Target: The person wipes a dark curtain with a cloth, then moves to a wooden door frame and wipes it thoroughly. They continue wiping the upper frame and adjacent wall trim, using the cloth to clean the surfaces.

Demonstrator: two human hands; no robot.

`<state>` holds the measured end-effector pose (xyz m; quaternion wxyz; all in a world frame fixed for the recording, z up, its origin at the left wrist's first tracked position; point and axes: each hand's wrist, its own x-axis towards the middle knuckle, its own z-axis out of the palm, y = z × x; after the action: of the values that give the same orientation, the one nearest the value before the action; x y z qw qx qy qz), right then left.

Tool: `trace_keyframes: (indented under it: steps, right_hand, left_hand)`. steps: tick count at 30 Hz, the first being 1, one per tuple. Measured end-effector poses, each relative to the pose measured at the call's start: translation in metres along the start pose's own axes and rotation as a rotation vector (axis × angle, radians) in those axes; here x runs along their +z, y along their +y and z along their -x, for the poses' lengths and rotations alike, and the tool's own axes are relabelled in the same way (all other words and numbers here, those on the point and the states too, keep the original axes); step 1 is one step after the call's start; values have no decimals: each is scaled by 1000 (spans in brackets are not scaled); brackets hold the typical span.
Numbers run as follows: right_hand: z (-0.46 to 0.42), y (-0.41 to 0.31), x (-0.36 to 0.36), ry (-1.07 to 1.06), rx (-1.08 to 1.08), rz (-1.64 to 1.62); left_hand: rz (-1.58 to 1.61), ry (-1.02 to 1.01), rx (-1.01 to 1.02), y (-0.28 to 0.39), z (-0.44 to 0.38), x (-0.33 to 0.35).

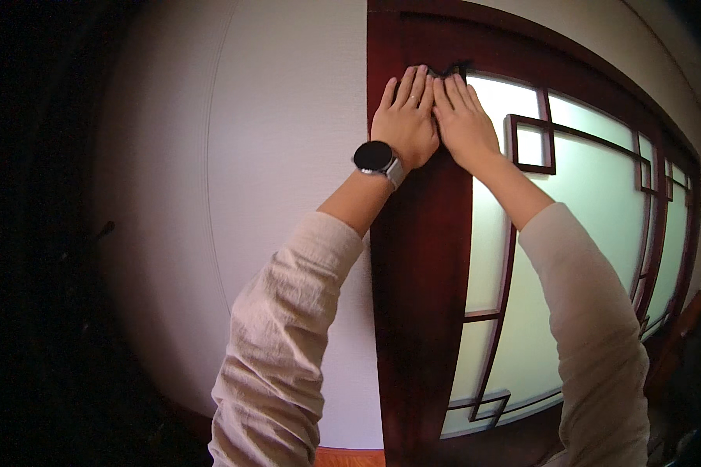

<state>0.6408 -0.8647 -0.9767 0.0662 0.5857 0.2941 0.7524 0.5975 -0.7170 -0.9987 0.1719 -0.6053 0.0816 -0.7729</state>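
Observation:
Both arms reach up in front of me towards a dark red wooden frame (420,262). My left hand (409,119), with a round-faced wristwatch (374,156) on its wrist, lies with its back to me and its fingers pointing up. Beside it is my right hand (464,119), held the same way, the two hands close together. Near the fingertips a small dark uneven patch (444,72) shows on the frame. Neither hand shows an object in it, though the palms are hidden. Whether they press on the wood I cannot tell.
Frosted panels (590,233) with dark wooden lattice (531,170) fill the frame on the right. A pale textured wall (286,146) stands to the left. A brown wooden surface (350,457) shows at the bottom. The far left is dark.

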Motion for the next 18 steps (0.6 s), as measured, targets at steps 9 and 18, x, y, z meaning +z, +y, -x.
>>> trace_keyframes:
  steps: [9,18]
  right_hand:
    - [-50,22,0,47,-104,170]
    - [-70,26,4,6,-41,-110]
  left_hand:
    - [-109,-12,-6,-33,-48,20]
    - [3,-44,-56,-45,-72,24]
